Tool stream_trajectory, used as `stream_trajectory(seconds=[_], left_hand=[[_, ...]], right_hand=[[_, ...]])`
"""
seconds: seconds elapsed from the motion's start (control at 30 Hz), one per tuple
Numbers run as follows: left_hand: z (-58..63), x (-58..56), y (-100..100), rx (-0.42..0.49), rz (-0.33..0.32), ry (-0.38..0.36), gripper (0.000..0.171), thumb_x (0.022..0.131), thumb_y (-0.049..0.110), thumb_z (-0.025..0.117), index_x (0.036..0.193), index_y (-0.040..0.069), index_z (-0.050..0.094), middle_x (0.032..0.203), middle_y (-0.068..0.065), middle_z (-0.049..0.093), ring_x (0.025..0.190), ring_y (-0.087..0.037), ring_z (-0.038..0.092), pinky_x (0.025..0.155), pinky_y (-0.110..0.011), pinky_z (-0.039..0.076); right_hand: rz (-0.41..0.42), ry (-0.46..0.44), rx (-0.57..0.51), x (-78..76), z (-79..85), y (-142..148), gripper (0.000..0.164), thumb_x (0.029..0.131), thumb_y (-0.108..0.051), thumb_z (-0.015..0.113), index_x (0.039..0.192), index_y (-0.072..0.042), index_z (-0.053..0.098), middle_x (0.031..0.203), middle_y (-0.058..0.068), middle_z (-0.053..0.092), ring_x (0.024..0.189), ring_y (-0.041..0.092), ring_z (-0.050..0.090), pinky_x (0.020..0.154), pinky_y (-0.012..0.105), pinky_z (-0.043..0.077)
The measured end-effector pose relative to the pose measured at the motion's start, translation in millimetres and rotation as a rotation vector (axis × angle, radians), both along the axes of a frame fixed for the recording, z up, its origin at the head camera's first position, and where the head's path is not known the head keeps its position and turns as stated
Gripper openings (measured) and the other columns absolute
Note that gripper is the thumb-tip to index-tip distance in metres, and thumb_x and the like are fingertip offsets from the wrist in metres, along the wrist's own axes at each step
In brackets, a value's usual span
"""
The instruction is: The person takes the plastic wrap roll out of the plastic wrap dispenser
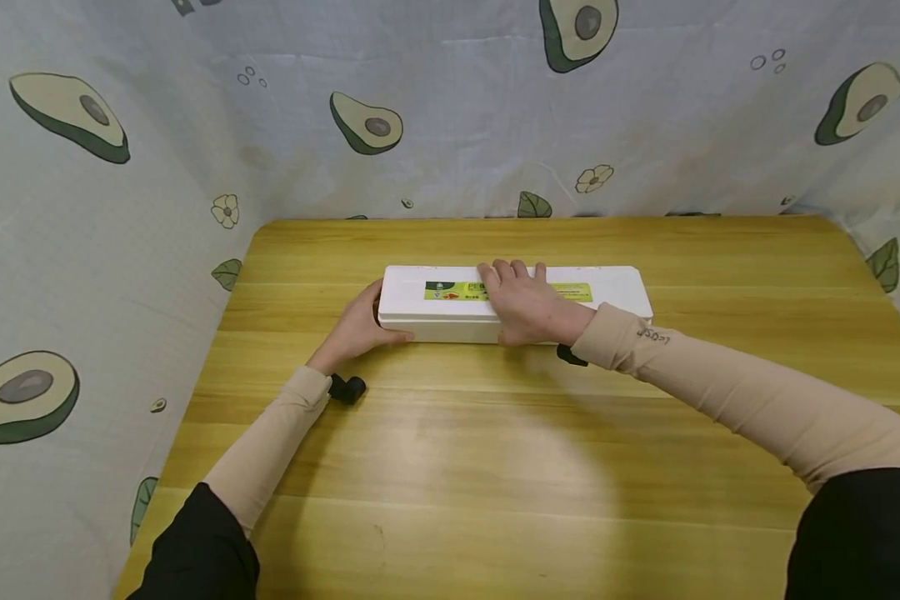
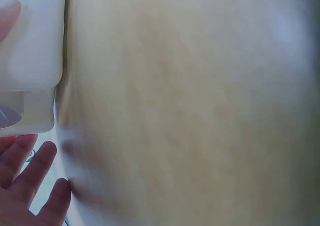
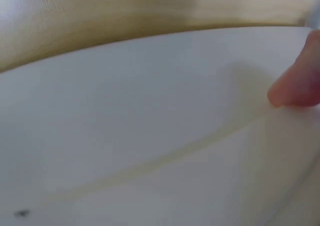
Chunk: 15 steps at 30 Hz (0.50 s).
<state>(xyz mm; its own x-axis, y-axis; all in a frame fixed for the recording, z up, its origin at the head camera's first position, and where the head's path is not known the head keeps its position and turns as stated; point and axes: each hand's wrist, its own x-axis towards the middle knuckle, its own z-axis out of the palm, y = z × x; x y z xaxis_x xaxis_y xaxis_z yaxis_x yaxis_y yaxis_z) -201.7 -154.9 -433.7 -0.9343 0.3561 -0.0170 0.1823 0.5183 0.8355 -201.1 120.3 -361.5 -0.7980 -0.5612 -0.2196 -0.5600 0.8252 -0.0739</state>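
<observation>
A long white lidded box (image 1: 450, 332) with a yellow-green label (image 1: 453, 291) lies lengthwise across the table. My left hand (image 1: 362, 327) grips its left end, thumb along the front side. In the left wrist view that hand's fingers (image 2: 35, 173) spread beside the end of the white box (image 2: 32, 41), near a rounded cut-out (image 2: 10, 117). My right hand (image 1: 528, 304) lies across the lid and covers part of the label. Its fingertips reach the far edge, and its thumb is at the front. The right wrist view shows a thumb (image 3: 297, 84) at the seam of the white box (image 3: 150, 101).
The wooden table (image 1: 450, 467) stretches out on every side of the box. A pale curtain (image 1: 450, 108) printed with avocados hangs behind it and along the left. Black wrist devices (image 1: 347, 389) sit under both wrists.
</observation>
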Motion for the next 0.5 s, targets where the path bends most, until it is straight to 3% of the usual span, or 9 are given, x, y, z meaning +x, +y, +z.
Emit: stream_trajectory(seconds=[0.5], left_hand=[[0.8, -0.1, -0.7, -0.024, -0.005, -0.003, 0.099, 0.070, 0.024, 0.087, 0.148, 0.005, 0.029, 0.139, -0.012, 0.045, 0.122, -0.026, 0.046, 0.101, -0.043, 0.037]], right_hand=[[0.001, -0.021, -0.027, 0.9, 2.8, 2.8, 0.103, 0.068, -0.027, 0.081, 0.145, 0.005, 0.020, 0.140, 0.032, 0.031, 0.124, 0.049, 0.033, 0.093, 0.071, 0.025]])
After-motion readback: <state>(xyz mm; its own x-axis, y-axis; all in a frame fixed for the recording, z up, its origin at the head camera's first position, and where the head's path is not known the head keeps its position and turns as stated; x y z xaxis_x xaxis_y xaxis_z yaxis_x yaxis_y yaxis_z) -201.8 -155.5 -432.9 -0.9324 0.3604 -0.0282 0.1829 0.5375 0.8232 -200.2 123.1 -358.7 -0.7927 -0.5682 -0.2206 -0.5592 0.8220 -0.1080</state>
